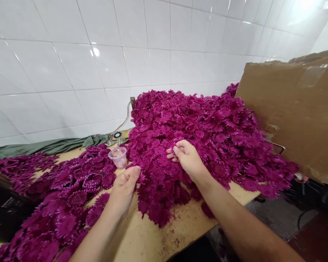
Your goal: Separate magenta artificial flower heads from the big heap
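Observation:
A big heap of magenta fabric flower heads [202,131] covers the back of a wooden table [153,236]. My right hand [187,156] rests on the front slope of the heap, fingers curled into the petals, pinching at a flower. My left hand [125,185] sits at the heap's lower left edge with thumb and fingers closed on a magenta flower head [140,177]. To the left lie rows of overlapped, stacked flower heads [71,196].
A small clear plastic cup [118,157] stands between the heap and the stacked rows. A brown cardboard sheet [292,109] leans at the right. White tiled wall behind, green cloth [51,145] along its base, a dark box [5,211] at the left.

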{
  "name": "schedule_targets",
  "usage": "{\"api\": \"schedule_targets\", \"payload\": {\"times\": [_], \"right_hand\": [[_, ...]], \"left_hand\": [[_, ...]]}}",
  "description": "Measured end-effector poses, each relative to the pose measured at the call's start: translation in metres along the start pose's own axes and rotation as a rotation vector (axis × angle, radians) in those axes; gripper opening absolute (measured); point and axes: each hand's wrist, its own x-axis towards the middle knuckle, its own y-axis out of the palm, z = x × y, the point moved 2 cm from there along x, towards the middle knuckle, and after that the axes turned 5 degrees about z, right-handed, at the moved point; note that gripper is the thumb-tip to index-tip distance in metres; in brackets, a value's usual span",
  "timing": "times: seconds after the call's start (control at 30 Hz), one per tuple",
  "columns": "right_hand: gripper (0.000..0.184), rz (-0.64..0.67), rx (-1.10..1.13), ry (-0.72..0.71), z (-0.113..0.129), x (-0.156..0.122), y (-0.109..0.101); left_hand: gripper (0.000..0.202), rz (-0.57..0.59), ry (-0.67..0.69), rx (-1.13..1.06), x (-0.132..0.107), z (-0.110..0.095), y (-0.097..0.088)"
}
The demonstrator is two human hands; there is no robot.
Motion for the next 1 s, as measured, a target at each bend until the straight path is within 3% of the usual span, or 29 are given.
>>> {"api": "schedule_targets", "payload": {"times": [0.17,0.3,0.4,0.5,0.67,0.87,1.0], "right_hand": [[0.021,0.147,0.108,-0.025,0.000,-0.006,-0.008],[0.026,0.207,0.127,0.003,-0.001,-0.013,-0.006],[0.030,0.224,0.122,0.031,0.001,-0.013,-0.007],[0.030,0.246,0.103,0.025,0.001,-0.013,-0.008],[0.032,0.266,-0.053,-0.002,-0.001,-0.016,-0.010],[0.033,0.307,-0.280,-0.124,0.005,-0.022,-0.017],[0.035,0.230,-0.551,-0.152,0.005,-0.025,-0.014]], "left_hand": [[0.038,0.048,-0.003,0.067,0.005,-0.005,0.004],[0.039,0.061,0.046,0.360,0.011,0.002,0.011],[0.041,-0.018,0.212,0.631,0.012,-0.002,0.011],[0.031,-0.005,0.354,0.759,0.011,-0.014,0.016],[0.026,0.078,0.308,0.625,0.017,-0.026,0.032],[0.028,0.253,0.052,0.261,0.023,-0.026,0.045],[0.026,0.283,0.034,0.243,0.019,-0.031,0.058]]}}
